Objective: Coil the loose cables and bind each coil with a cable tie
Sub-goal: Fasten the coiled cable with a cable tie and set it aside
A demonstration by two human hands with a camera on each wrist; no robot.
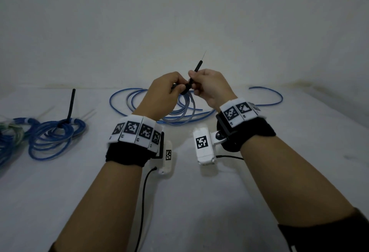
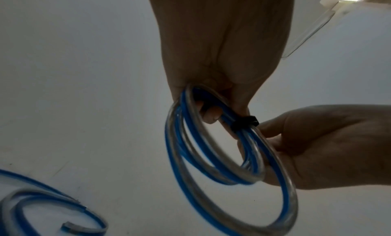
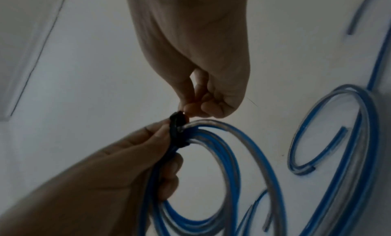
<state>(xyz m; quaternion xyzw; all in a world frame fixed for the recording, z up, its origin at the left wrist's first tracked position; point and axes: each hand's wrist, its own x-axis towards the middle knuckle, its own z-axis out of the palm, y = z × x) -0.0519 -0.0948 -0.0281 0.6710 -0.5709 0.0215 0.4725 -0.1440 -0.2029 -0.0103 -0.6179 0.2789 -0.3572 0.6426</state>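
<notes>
Above the white table (image 1: 199, 201) my left hand (image 1: 175, 89) grips a small coil of blue and clear cable (image 1: 186, 110), its fingers curled through the loops (image 2: 211, 156). A black cable tie (image 2: 245, 122) is wrapped around the bundle beside the left thumb. My right hand (image 1: 194, 84) pinches the tie's tail (image 1: 197, 68), which sticks up and away from me. The right wrist view shows the right fingertips (image 3: 190, 109) at the tie's head (image 3: 177, 122), with the coil (image 3: 232, 156) hanging below.
A blue coil (image 1: 58, 134) bound with a black tie (image 1: 71, 102) lies at the left, with another bundle (image 1: 8, 138) at the far left edge. Loose blue cable (image 1: 265, 96) curves over the table behind my hands. A plain wall (image 1: 179, 22) rises behind the table.
</notes>
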